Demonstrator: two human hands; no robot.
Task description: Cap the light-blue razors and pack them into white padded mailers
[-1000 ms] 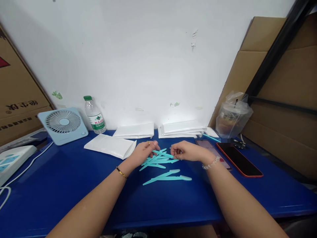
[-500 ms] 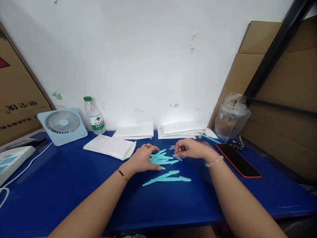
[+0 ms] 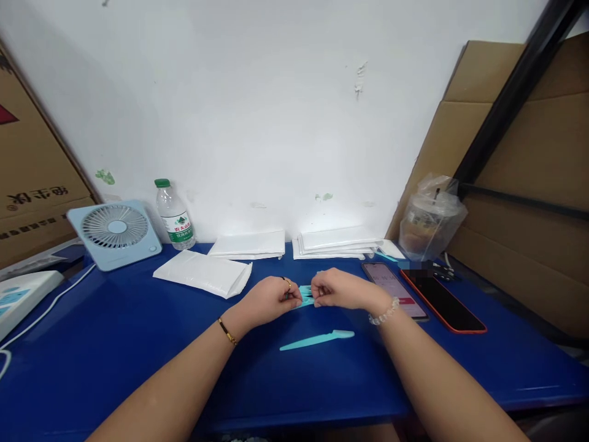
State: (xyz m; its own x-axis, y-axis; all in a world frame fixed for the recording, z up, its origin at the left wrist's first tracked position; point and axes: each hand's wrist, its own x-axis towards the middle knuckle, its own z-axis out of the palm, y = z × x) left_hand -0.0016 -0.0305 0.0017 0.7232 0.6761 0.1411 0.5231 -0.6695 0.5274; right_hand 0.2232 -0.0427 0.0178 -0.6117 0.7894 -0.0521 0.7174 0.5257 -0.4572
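A turquoise eyebrow razor lies alone on the blue table, nearer to me than my hands. Behind and between my hands is a small pile of turquoise eyebrow razors, mostly covered by my fingers. My left hand is closed in a pinch on a turquoise razor, of which only a short piece shows. Close beside it, my right hand also pinches, its fingertips meeting the razor's other end. Whatever sits in its fingers is hidden. The clear caps are mostly hidden behind the right hand.
A white packet lies left of my hands. White packets and another stack lie by the wall. A fan and bottle stand left. Two phones and a bagged drink cup are right.
My left hand has closed from a spread position over the pile. My right hand has come left from the clear caps to meet it. One of the two front razors has left its place.
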